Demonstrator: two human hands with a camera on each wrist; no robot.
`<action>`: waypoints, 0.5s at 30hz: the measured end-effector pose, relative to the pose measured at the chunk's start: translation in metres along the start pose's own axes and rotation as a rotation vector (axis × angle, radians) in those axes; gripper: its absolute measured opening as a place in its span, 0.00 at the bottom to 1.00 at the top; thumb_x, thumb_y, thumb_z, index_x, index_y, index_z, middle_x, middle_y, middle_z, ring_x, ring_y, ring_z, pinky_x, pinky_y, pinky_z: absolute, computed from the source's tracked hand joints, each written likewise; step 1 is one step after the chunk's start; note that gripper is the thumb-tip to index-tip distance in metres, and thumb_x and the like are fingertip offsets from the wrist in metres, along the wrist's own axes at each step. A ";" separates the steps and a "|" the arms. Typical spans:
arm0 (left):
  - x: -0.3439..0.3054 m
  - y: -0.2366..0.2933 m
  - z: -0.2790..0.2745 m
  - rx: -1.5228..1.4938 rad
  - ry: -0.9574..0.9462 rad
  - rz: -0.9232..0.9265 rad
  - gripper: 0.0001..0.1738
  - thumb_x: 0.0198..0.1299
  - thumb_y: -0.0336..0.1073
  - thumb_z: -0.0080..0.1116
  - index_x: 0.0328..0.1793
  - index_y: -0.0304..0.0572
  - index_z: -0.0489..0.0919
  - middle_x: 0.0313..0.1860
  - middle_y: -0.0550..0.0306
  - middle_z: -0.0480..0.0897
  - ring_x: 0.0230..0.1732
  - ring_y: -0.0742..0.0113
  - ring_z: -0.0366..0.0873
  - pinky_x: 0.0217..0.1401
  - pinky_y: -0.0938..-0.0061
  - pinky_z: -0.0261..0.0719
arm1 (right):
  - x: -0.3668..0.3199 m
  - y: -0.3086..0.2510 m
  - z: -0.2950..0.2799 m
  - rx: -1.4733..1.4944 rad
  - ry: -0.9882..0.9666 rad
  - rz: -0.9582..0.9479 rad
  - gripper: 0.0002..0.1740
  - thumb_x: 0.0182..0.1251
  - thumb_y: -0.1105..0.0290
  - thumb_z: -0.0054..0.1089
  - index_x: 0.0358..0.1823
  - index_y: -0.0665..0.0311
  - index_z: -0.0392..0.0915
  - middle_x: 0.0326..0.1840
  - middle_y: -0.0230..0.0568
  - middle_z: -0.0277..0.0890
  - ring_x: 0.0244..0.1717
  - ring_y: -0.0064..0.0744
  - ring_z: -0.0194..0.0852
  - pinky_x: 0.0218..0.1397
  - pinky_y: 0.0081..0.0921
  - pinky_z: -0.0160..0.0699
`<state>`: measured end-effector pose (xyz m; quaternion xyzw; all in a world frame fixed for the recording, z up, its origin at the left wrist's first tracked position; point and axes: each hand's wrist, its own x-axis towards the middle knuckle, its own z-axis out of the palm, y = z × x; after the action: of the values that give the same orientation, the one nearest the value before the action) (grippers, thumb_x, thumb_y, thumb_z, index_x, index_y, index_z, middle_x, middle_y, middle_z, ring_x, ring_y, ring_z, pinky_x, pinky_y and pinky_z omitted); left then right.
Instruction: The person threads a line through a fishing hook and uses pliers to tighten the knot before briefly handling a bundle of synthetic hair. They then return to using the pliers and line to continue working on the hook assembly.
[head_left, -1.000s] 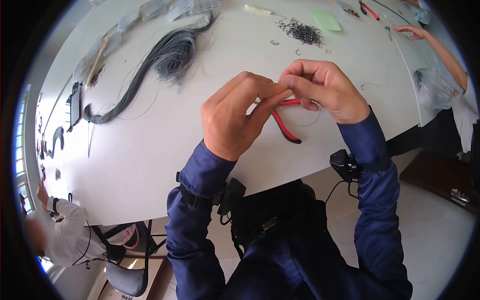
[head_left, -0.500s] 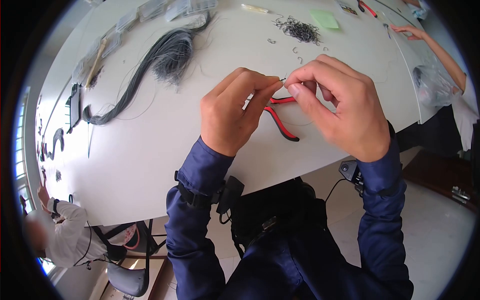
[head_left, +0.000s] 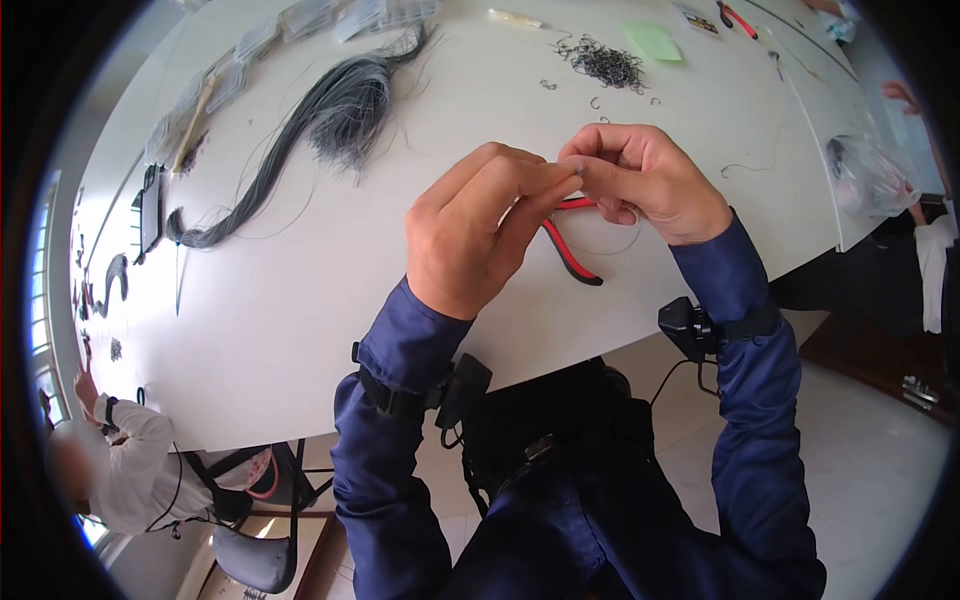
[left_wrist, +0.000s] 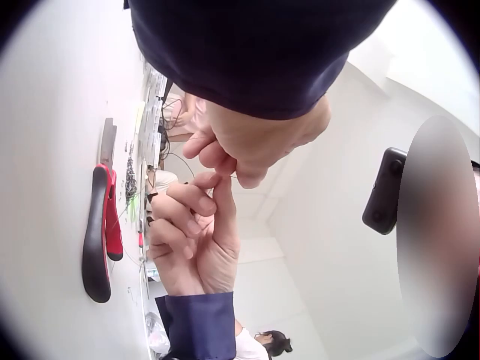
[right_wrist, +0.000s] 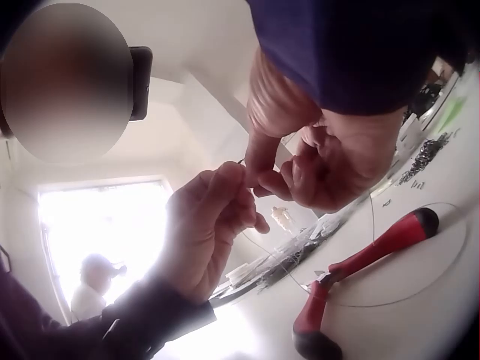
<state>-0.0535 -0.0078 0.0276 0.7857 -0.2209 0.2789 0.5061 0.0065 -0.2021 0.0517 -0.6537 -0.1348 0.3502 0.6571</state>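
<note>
Over the table, my left hand pinches a small dark fish hook between thumb and forefinger; most of it is hidden by the fingers. My right hand meets it at the fingertips, thumb and forefinger pinching a thin line, its other fingers loosely curled. This line loops down to the table around the pliers. Below the hands lie the red-and-black pliers, untouched, with their head hidden behind the left fingers in the head view.
A heap of dark hooks lies beyond the hands, near a green paper. A long bundle of grey strands stretches across the left. Clear plastic boxes line the far edge. Other people sit at both sides.
My right hand drew back to the right and towards me, baring the hook's dark tip, then returned to the left fingertips. The left hand barely moved. At right, another person's arm withdrew from the table.
</note>
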 end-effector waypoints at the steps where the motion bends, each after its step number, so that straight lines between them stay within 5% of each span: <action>1: 0.000 0.000 0.000 0.003 0.011 -0.007 0.08 0.53 0.20 0.71 0.38 0.33 0.84 0.34 0.53 0.86 0.34 0.65 0.85 0.38 0.76 0.82 | -0.004 0.000 0.003 0.025 -0.002 0.019 0.13 0.70 0.61 0.67 0.42 0.64 0.83 0.28 0.25 0.75 0.21 0.10 0.59 0.23 0.12 0.55; 5: 0.002 -0.004 0.002 0.021 0.055 0.010 0.07 0.54 0.21 0.70 0.37 0.35 0.83 0.31 0.55 0.84 0.31 0.64 0.84 0.33 0.75 0.81 | -0.023 -0.009 0.015 -0.156 0.117 -0.009 0.12 0.69 0.64 0.67 0.42 0.66 0.83 0.28 0.25 0.76 0.24 0.11 0.63 0.25 0.14 0.58; 15: -0.001 -0.005 0.002 -0.003 -0.023 -0.012 0.07 0.53 0.23 0.71 0.37 0.36 0.83 0.30 0.56 0.84 0.30 0.65 0.83 0.31 0.74 0.80 | -0.037 -0.038 0.027 -0.775 0.241 -0.420 0.06 0.69 0.71 0.61 0.38 0.67 0.81 0.24 0.26 0.72 0.23 0.15 0.60 0.26 0.19 0.60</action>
<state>-0.0508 -0.0078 0.0233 0.7893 -0.2222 0.2664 0.5066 -0.0267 -0.2010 0.1009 -0.8459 -0.3081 0.0543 0.4320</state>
